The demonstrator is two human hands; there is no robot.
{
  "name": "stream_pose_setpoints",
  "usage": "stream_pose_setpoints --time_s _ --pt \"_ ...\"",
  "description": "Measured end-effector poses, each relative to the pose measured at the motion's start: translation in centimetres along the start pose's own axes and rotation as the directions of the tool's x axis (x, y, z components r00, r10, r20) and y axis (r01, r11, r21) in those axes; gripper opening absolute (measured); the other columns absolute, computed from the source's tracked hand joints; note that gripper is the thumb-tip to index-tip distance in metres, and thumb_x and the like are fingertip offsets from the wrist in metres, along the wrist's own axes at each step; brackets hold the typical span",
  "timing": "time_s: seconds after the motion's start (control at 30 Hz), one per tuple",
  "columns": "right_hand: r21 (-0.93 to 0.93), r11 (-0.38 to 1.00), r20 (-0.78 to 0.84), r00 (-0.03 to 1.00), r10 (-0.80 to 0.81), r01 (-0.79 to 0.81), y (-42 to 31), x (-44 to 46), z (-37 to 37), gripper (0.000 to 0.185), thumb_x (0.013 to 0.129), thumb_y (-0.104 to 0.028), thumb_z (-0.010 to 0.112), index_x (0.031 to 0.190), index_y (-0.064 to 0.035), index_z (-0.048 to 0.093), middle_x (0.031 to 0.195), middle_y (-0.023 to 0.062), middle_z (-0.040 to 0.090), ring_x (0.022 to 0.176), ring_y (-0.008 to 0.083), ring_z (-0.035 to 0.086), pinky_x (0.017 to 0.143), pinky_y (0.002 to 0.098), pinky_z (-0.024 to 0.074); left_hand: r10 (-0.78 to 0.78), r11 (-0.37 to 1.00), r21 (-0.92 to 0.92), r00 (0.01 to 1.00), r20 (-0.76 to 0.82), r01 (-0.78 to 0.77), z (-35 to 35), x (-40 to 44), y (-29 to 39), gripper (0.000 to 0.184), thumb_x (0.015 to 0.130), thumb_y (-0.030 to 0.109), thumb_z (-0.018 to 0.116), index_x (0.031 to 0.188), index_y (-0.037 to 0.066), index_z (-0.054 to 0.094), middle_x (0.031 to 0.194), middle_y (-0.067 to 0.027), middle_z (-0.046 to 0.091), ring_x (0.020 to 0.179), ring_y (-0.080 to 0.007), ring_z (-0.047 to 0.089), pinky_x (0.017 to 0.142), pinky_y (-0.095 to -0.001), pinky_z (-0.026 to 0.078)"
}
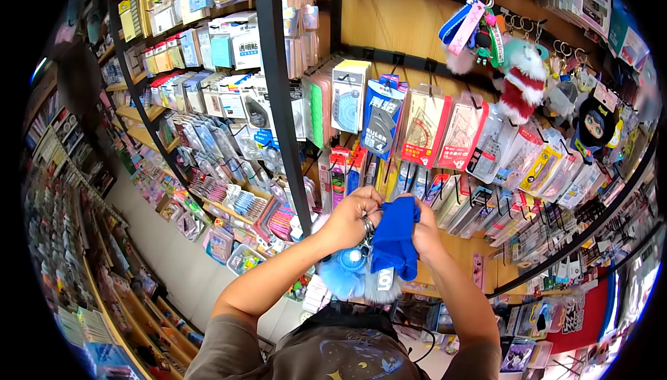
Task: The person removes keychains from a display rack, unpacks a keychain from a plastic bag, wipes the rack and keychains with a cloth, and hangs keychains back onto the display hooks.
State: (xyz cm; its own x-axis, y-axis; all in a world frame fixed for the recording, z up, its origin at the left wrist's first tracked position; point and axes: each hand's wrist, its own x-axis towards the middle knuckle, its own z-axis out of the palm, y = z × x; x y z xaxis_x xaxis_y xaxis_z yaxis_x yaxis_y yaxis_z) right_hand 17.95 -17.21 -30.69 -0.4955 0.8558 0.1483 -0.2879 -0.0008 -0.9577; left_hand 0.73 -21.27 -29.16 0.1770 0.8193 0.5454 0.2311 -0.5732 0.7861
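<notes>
My left hand is closed, its fingertips pinched at the upper left edge of a bright blue folded cloth item. Metal key rings sit at its fingers. Below them hang fluffy light-blue pompom keychains with a round blue piece. My right hand grips the cloth item from the right side, with most of its fingers hidden behind. A blue strap with white letters shows under the cloth; what it belongs to is unclear.
Ahead, hooks carry packaged ruler sets and a blue ruler pack. Plush keychains hang at the upper right. A black rack post stands to the left, beside shelves of stationery. A tiled aisle floor runs along the left.
</notes>
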Motion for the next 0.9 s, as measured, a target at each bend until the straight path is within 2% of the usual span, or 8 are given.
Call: stream_pose_setpoints --time_s 0.07,0.2,0.3,0.33,0.43,0.73,0.8,0.9 --pt "0.096 0.99 -0.159 0.98 0.122 -0.107 -0.2 -0.1 0.3 0.036 0.071 -0.006 0.061 0.106 -0.0003 0.052 0.093 0.008 0.062 0.08 0.0171 0.061 0.073 0.0284 0.0493 -0.042 0.999 -0.024 0.999 -0.001 0.042 -0.2 -0.2 0.9 0.026 0.079 0.006 0.059 0.058 0.0 0.044 0.078 -0.0061 0.049 0.073 -0.015 0.047 0.068 -0.027 0.038" --pt "0.488 0.864 0.124 0.99 0.073 -0.125 1.5 1.2 -2.8 0.03 0.082 -0.022 0.054 0.106 -0.0041 0.052 0.095 0.0083 0.059 0.087 0.0187 0.059 0.077 0.0307 0.0489 -0.057 0.998 0.019 0.998 -0.008 0.057 -1.0 -0.4 1.8 0.027 0.081 0.008 0.058 0.058 0.0 0.046 0.077 -0.0051 0.048 0.073 -0.0136 0.045 0.067 -0.0262 0.038" --pt "0.198 0.969 -0.005 0.988 0.155 -0.151 0.3 1.5 -1.6 0.028 0.084 -0.028 0.054 0.102 -0.0075 0.052 0.092 0.006 0.058 0.084 0.0178 0.058 0.076 0.0289 0.0481 -0.001 0.994 0.109 0.999 -0.041 0.006 -1.1 -0.4 1.3 0.024 0.079 0.006 0.059 0.059 0.0 0.047 0.077 -0.0056 0.049 0.072 -0.0166 0.047 0.068 -0.0278 0.038" --pt "0.11 0.985 0.027 0.991 0.132 -0.135 -1.2 1.1 -0.5 0.022 0.08 -0.018 0.06 0.097 -0.0081 0.051 0.088 0.0037 0.057 0.081 0.0146 0.056 0.075 0.0259 0.0455 0.032 0.987 0.159 0.998 -0.053 -0.023 -1.0 -0.3 1.3 0.023 0.078 0.006 0.06 0.059 0.0 0.047 0.077 -0.0059 0.049 0.072 -0.0176 0.047 0.069 -0.0285 0.038" --pt "-0.429 0.853 0.143 0.955 -0.26 0.296 -1.7 0.3 2.0 0.028 0.073 -0.001 0.063 0.096 -0.0069 0.049 0.087 0.0023 0.056 0.083 0.0113 0.054 0.077 0.0245 0.0431 0.063 0.98 0.193 0.996 -0.056 -0.051 -0.8 -0.1 0.4 0.02 0.074 0.004 0.062 0.061 0.0 0.047 0.077 -0.0069 0.049 0.074 -0.0201 0.048 0.07 -0.0307 0.038" --pt "0.136 0.989 -0.134 0.989 0.069 -0.051 -1.1 0.6 0.2 0.033 0.07 0.003 0.058 0.102 -0.0016 0.052 0.09 0.0035 0.058 0.082 0.0153 0.057 0.075 0.0263 0.0449 -0.035 0.999 -0.017 0.999 -0.022 0.034 -0.9 0.2 1.0 0.023 0.077 0.004 0.06 0.06 0.0 0.046 0.076 -0.0061 0.048 0.076 -0.0166 0.046 0.07 -0.0285 0.037" --pt "0.001 0.987 -0.054 0.985 0.162 -0.162 -1.5 1.5 -0.3 0.034 0.071 0.0 0.06 0.104 -0.0011 0.051 0.089 0.004 0.058 0.081 0.0157 0.057 0.074 0.0267 0.0449 -0.027 1.0 0.007 0.999 -0.041 0.028 -0.9 0.3 0.9 0.022 0.077 0.004 0.06 0.06 0.0 0.047 0.075 -0.0058 0.048 0.076 -0.0162 0.046 0.07 -0.028 0.037" --pt "-0.671 0.669 0.144 0.941 -0.307 0.321 -3.2 0.6 2.4 0.032 0.072 -0.008 0.064 0.101 -0.0022 0.053 0.086 0.0055 0.058 0.079 0.0143 0.057 0.07 0.0277 0.0455 0.007 0.996 0.085 0.998 -0.056 -0.002 -0.7 0.5 0.4 0.022 0.077 0.004 0.061 0.06 -0.001 0.048 0.075 -0.0049 0.048 0.074 -0.0149 0.045 0.069 -0.027 0.037"
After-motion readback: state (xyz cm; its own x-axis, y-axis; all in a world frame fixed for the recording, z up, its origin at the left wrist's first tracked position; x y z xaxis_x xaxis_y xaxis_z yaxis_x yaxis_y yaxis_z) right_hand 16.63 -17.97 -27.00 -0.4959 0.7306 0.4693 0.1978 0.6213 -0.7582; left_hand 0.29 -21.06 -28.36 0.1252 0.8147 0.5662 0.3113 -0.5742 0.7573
